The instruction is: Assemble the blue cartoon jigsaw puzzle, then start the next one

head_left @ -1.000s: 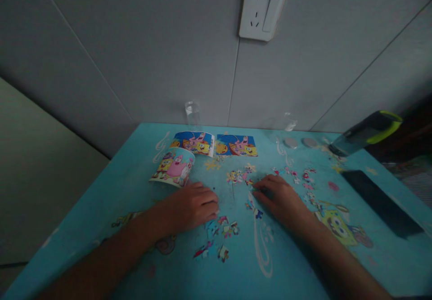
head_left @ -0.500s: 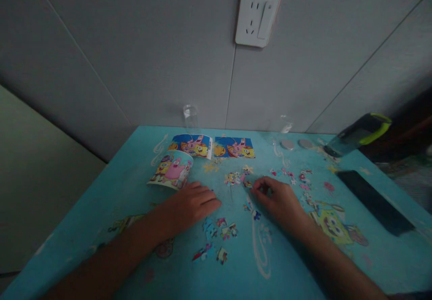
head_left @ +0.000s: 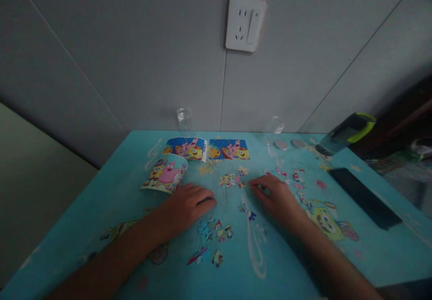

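My left hand [head_left: 189, 203] lies palm down on the turquoise cartoon-printed table [head_left: 101, 201], fingers together, just above a loose cluster of small puzzle pieces [head_left: 212, 241]. My right hand [head_left: 275, 196] rests to the right, its fingertips curled at the table beside another small group of pieces [head_left: 232, 179]. Whether a piece sits under those fingertips is hidden. More pieces [head_left: 290, 176] are scattered right of that hand.
A curled cartoon picture card [head_left: 165, 173] lies left of my left hand, two flat picture cards [head_left: 209, 148] behind it. Two clear small jars [head_left: 184, 118], two round lids [head_left: 288, 144], a tilted green-lidded bottle [head_left: 346, 133] and a dark phone [head_left: 364, 196] sit along the back and right.
The view has tilted, so everything sits lower and further left. My right hand's fingertips crept slightly left toward the middle pieces; the left hand stayed put.
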Available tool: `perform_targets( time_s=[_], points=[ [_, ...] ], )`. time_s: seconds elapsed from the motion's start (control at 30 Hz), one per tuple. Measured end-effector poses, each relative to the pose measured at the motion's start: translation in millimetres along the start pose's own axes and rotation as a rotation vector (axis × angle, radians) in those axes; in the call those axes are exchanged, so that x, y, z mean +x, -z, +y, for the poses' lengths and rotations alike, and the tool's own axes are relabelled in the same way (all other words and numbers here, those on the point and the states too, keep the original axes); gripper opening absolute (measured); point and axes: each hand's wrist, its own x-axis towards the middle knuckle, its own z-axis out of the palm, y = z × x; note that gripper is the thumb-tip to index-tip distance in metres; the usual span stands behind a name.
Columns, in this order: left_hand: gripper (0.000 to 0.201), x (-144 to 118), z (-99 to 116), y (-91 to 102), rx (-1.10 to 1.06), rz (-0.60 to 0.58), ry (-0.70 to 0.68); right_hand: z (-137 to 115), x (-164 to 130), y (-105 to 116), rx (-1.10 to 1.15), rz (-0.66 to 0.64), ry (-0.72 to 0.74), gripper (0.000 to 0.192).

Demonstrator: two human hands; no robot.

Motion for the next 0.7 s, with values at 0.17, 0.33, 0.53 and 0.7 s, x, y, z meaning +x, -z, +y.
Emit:
perform_targets(
  time_s=[0.17, 0.33, 0.53, 0.7],
  points=[
    [0.02, -0.9, 2.3, 1.6, -0.061, 0.053, -0.011, 27.9, 6.6, 17.3, -0.17, -0.03, -0.092, 0.024],
    [0.019, -0.8, 5.6, 6.6, -0.139, 0.034, -0.029, 26.4, 6.8, 10.3, -0.162, -0.072, -0.093, 0.022],
    [0.02, -1.7, 4.2, 3.8, -0.155, 0.028, -0.009, 27.5, 9.4, 4.5, -0.128, -0.039, -0.123, 0.022],
    [0.015, -1.7, 2.8, 3.6, -0.156, 0.026, 0.015, 24.1, 18.7, -0.7, -0.145, 0.033, -0.101, 0.02]
  ],
)
